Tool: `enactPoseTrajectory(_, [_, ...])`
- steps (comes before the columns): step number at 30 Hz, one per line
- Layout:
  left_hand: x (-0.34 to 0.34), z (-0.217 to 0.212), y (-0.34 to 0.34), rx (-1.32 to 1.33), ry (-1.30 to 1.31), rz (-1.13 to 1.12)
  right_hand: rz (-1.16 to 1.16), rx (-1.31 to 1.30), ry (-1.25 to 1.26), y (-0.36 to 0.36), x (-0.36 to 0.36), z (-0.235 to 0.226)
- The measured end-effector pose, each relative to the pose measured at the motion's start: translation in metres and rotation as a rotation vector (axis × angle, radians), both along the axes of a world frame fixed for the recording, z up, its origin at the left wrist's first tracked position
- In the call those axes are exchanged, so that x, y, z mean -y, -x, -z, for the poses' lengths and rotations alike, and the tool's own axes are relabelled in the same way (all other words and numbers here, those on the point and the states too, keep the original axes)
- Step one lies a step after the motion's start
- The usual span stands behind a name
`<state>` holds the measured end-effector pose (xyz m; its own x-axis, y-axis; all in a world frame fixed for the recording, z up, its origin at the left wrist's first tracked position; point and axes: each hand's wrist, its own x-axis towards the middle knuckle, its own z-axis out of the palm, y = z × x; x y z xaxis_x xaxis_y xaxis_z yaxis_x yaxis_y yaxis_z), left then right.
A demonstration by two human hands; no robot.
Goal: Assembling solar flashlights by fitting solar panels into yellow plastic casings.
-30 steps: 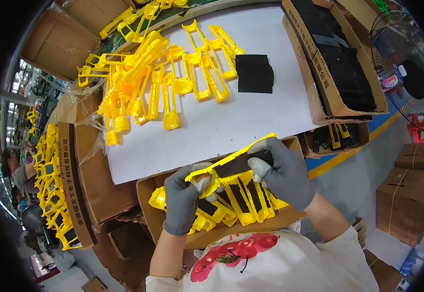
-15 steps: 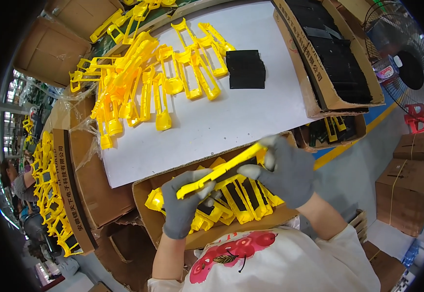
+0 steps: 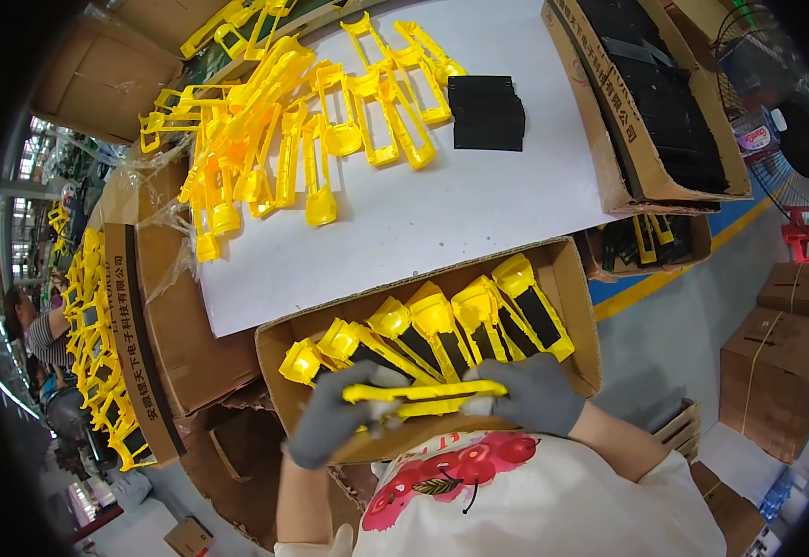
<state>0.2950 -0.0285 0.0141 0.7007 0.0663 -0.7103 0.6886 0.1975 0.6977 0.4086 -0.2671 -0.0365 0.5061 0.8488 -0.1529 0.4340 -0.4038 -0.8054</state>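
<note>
Between my two grey-gloved hands is a yellow plastic frame (image 3: 428, 392), held roughly level over the near edge of an open cardboard box (image 3: 590, 325). My left hand (image 3: 335, 418) is closed round its left end, somewhat blurred. My right hand (image 3: 539, 397) grips the other end, fingers partly behind the frame. In the box, several yellow frames with black panels (image 3: 437, 320) lie side by side, tilted, with their lower ends hidden by my hands. On the white table beyond lie a pile of bare yellow frames (image 3: 284, 130) and a stack of black sheets (image 3: 486, 111).
A carton of black sheets (image 3: 669, 111) stands at the table's right, with another box (image 3: 702, 246) below. At left is a carton (image 3: 140, 353) of yellow frames. A fan (image 3: 799, 139) and closed cartons (image 3: 776, 381) are on the right. A person (image 3: 38, 325) is at far left.
Both hands have lowered the yellow frame toward me, and it has turned from slanting to nearly level. More of the frames in the box now show. The whole view has shifted slightly.
</note>
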Motion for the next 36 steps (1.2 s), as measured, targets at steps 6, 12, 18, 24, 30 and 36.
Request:
enactPoseTrajectory(6, [-0.066, 0.002, -0.024, -0.213, -0.374, 0.532, 0.155, 0.028, 0.066, -0.047, -0.015, -0.025])
enactPoseTrajectory(12, [-0.07, -0.021, -0.066, 0.081, -1.071, 0.397, 0.43, 0.191, 0.021, -0.116, -0.024, -0.022])
enactPoseTrajectory(18, [-0.127, 0.062, -0.132, -0.065, -1.622, 0.171, 0.348, 0.617, -0.065, -0.211, -0.075, 0.02])
enactPoseTrajectory(24, [-0.116, 0.092, -0.153, -0.128, -1.632, 0.193, 0.284, 0.841, 0.308, -0.222, -0.113, 0.041])
enactPoseTrajectory(30, [-0.108, 0.083, -0.135, 0.243, -1.54, -0.154, 0.159, 0.497, 0.214, -0.225, -0.102, 0.021])
enactPoseTrajectory(36, [-0.084, 0.035, -0.08, 0.539, -0.583, -0.603, 0.365, -0.308, -0.151, -0.174, -0.066, -0.036])
